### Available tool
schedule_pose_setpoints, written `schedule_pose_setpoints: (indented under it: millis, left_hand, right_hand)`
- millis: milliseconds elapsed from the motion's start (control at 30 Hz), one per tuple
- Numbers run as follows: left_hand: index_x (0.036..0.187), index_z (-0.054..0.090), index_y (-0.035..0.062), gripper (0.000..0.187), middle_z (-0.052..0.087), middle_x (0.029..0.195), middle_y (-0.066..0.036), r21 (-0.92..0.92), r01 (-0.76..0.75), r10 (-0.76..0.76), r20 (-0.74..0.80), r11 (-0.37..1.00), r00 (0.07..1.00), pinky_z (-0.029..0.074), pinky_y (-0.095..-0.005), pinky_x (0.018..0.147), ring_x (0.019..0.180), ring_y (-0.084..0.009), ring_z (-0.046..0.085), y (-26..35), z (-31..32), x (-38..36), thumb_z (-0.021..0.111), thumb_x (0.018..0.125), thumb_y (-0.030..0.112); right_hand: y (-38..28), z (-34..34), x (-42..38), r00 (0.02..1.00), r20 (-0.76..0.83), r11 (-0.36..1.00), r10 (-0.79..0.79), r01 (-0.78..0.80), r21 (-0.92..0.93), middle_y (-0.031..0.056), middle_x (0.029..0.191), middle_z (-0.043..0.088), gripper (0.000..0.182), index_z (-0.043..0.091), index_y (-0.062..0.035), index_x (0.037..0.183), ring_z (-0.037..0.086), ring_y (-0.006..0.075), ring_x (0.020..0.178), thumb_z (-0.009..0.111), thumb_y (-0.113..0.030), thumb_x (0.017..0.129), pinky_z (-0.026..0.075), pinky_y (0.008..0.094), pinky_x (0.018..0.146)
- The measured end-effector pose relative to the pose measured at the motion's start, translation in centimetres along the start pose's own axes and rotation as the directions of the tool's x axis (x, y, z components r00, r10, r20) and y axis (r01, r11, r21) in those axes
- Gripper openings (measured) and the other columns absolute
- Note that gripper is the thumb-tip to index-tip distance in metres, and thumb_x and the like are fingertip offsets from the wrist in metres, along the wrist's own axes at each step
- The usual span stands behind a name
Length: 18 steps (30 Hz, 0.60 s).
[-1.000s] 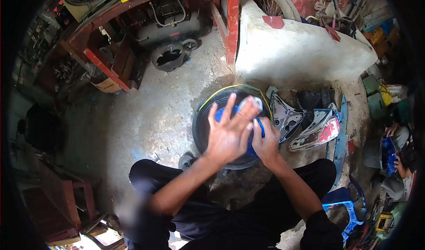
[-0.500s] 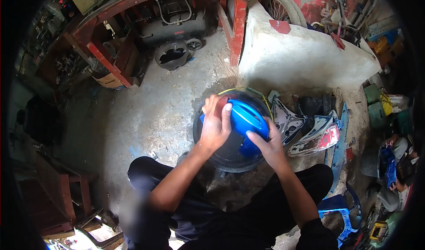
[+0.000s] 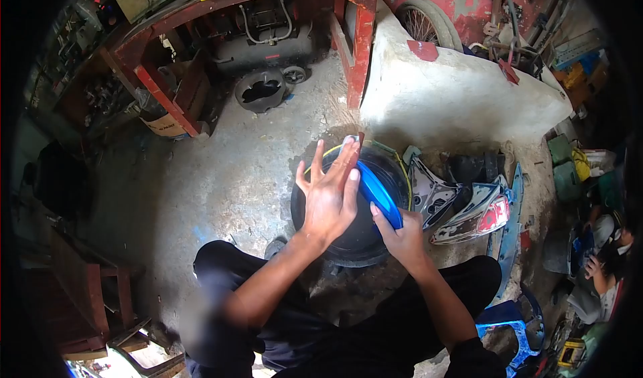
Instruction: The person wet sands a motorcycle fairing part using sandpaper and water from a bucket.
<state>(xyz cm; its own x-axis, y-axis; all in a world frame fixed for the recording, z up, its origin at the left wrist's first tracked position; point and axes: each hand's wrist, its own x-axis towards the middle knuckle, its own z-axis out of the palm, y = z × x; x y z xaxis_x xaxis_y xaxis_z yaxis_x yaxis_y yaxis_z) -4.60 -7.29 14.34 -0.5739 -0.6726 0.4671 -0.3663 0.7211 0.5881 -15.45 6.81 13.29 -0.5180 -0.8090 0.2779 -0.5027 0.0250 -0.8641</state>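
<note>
A glossy blue curved part (image 3: 380,195) is tilted nearly on edge above a round black tub (image 3: 335,239). My right hand (image 3: 404,239) grips its lower end, thumb on the near side. At its upper left is my left hand (image 3: 328,200), the outer fingers spread; a reddish-brown sheet (image 3: 361,139) shows between its forefinger, its thumb and the part. The fingers behind the part are hidden. A yellow strip (image 3: 406,170) runs around the tub's rim.
Right of the tub lie scraped fairing panels (image 3: 479,214) and a blue frame piece (image 3: 516,328). A dark ring-shaped part (image 3: 260,100) sits on the floor near a red wooden bench (image 3: 360,63). At far right a co-worker's hand (image 3: 593,268) shows.
The blue part has turned from facing me to nearly edge-on. My left hand's outer fingers have spread. The co-worker's hand has shifted at the far right.
</note>
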Motion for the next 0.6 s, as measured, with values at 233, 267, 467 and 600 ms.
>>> schedule_pose_setpoints:
  millis: [233, 267, 467, 600]
  left_hand:
    - [0.142, 0.063, 0.0126, 0.041, 0.053, 0.156, -0.007, -0.136, -0.207, 0.222, 0.109, 0.969, 0.969, 0.012, -0.0581, 0.12, 0.154, -0.0346, 0.034, 0.8, 0.4, -1.9, 0.048, 0.104, 0.02]
    - [0.142, 0.062, 0.0094, 0.041, 0.053, 0.156, -0.008, -0.208, -0.174, 0.196, 0.086, 0.963, 0.977, 0.013, -0.0548, 0.12, 0.154, -0.0348, 0.034, 1.1, 0.6, -2.2, 0.047, 0.105, 0.02]
    - [0.143, 0.057, 0.0002, 0.044, 0.058, 0.147, -0.016, -0.367, -0.022, -0.053, -0.193, 0.93, 0.98, 0.032, -0.0451, 0.114, 0.141, -0.0343, 0.049, 0.4, 0.8, -1.2, 0.04, 0.109, 0.023]
    - [0.158, 0.043, 0.0119, 0.05, 0.041, 0.163, -0.014, -0.372, 0.012, 0.033, 0.116, 0.928, 0.993, 0.023, -0.0459, 0.121, 0.154, -0.0334, 0.032, -0.6, 1.6, -0.7, 0.037, 0.112, 0.031]
  right_hand:
    - [0.8, -0.3, 0.9, 0.988, -0.151, 0.999, -0.03, 0.032, 0.01, 0.0066, 0.059, 0.063, 0.023, 0.072, 0.0031, 0.085, 0.059, 0.0093, 0.052, 0.072, -0.016, 0.098, 0.044, 0.0307, 0.05]
    - [0.7, -0.2, 1.0, 0.99, -0.142, 1.0, -0.011, 0.015, 0.028, 0.0054, 0.059, 0.063, 0.022, 0.074, 0.0027, 0.086, 0.058, 0.0082, 0.052, 0.072, -0.016, 0.098, 0.044, 0.0301, 0.05]
    - [1.1, -0.5, 0.8, 0.989, -0.127, 0.995, 0.08, -0.072, 0.063, 0.0079, 0.06, 0.061, 0.021, 0.074, 0.0041, 0.091, 0.058, 0.0085, 0.053, 0.071, -0.015, 0.099, 0.044, 0.03, 0.051]
    - [0.8, 0.2, 0.3, 0.999, -0.05, 0.999, -0.015, 0.017, 0.047, 0.0124, 0.061, 0.061, 0.021, 0.073, 0.0048, 0.093, 0.058, 0.012, 0.051, 0.07, -0.015, 0.098, 0.045, 0.0331, 0.052]
